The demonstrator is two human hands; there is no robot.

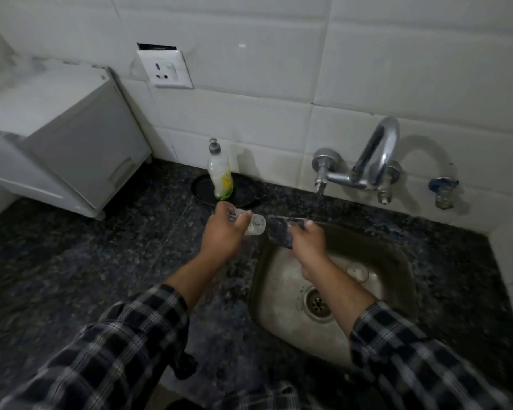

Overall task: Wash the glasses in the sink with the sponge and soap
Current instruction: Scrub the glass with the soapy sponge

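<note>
Black-and-white checked sleeves [107, 344] reach over the speckled dark stone table [101, 261] and the stainless steel sink [282, 294]. The left hand [222, 235] has its fingers [226, 206] curled round a clear drinking glass [253, 224] held on its side above the sink's far left rim. Touching the glass's mouth, a dark wet sponge [280, 232] is pinched in the right hand [308, 241]. Beyond the left fingers a clear soap bottle [219, 176] stands on a black round plate [202, 187]. Beyond the right fingers a chrome wall tap [370, 161] runs water.

Left of the sink [393, 257] the counter [101, 261] lies open; soap bottle [219, 176] and tap [373, 155] stand behind.
</note>
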